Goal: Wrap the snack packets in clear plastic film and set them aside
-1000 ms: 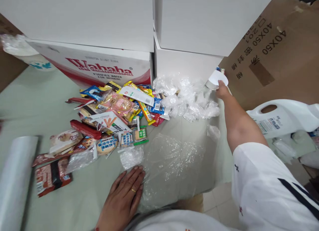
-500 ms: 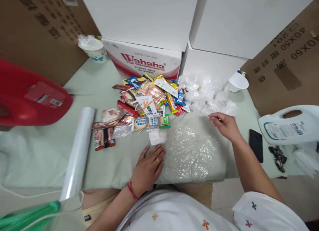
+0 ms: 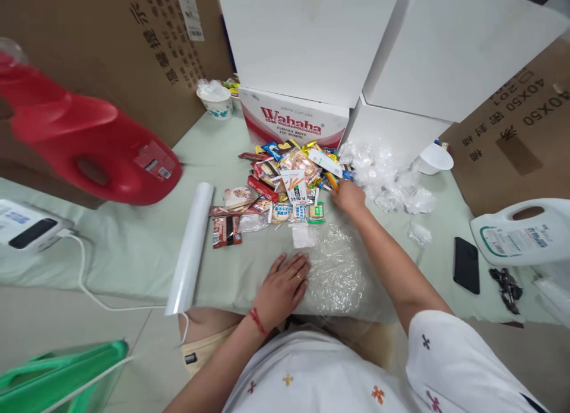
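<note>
My left hand lies flat on the cloth-covered table, its fingers stretched out at the edge of a clear plastic bag. A small white packet lies just beyond those fingertips. At the right side of a heap of wrapped snacks, my right hand reaches in beside an orange-yellow wrapper. Its fingertips are hidden, so any grip there cannot be made out. On the heap's near side rests a white packet with a carrot-like picture. A brown snack packet sits at the near left.
Crumpled clear bags pile up right of the snacks, with a small plastic clump nearer. A white film roll and red jug stand left. White boxes rise behind. A phone and white jug lie right.
My right hand has moved left from the crumpled bags to the snack heap. A small plastic clump now lies apart on the right. My left hand stays flat; the whole view has shifted.
</note>
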Action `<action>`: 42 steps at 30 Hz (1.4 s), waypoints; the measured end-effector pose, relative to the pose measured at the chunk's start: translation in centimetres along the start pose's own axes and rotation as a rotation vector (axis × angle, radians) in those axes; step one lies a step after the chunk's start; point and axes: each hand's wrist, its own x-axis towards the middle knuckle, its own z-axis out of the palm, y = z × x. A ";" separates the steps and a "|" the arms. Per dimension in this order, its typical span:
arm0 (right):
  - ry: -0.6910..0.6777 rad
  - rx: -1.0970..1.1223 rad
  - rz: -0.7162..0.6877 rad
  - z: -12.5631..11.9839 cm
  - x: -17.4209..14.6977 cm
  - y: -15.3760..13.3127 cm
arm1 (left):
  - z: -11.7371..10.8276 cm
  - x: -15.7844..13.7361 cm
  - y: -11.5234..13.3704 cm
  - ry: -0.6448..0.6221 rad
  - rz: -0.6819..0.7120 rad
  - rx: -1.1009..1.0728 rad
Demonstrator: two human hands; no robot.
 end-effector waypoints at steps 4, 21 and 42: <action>-0.156 0.050 -0.061 -2.7 -2.5 4.2 | 0.1 0.0 0.0 0.015 0.004 -0.026; 0.334 0.401 -0.195 0.4 2.0 -2.9 | 0.7 -0.2 0.0 0.054 -0.001 -0.039; -0.026 -0.257 -0.450 1.4 -3.5 -18.7 | 0.2 -0.1 0.1 0.017 0.003 -0.038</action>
